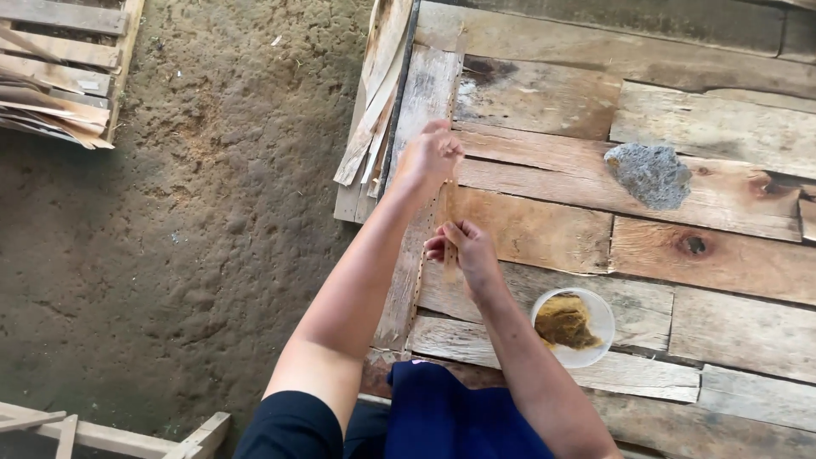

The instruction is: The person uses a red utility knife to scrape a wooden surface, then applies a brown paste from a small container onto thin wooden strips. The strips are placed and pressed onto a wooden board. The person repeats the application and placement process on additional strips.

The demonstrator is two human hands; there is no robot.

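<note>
- A thin wooden strip (448, 223) stands nearly upright between the two hands, above the plank platform (544, 229).
- The left hand (432, 155) is closed around the strip's upper end, fingers curled tight over it.
- The right hand (465, 248) pinches the strip's lower part, thumb and fingers narrow around it; the strip's bottom tip shows just below this hand.
- The two hands are near each other, the left farther from the body, the right closer in.
- A long plank with a row of small holes (414, 272) lies on the platform just to the left of the right hand, running under the left forearm.
- A round white bowl (595, 327) sits on the planks close to the right forearm; it holds a heap of brownish-yellow fibrous material (564, 323).
- A grey rough stone (650, 174) rests on the planks, well apart from both hands.
- A bundle of thin wood slats (371, 119) lies along the platform's left edge, beside the dirt floor (187, 212).
</note>
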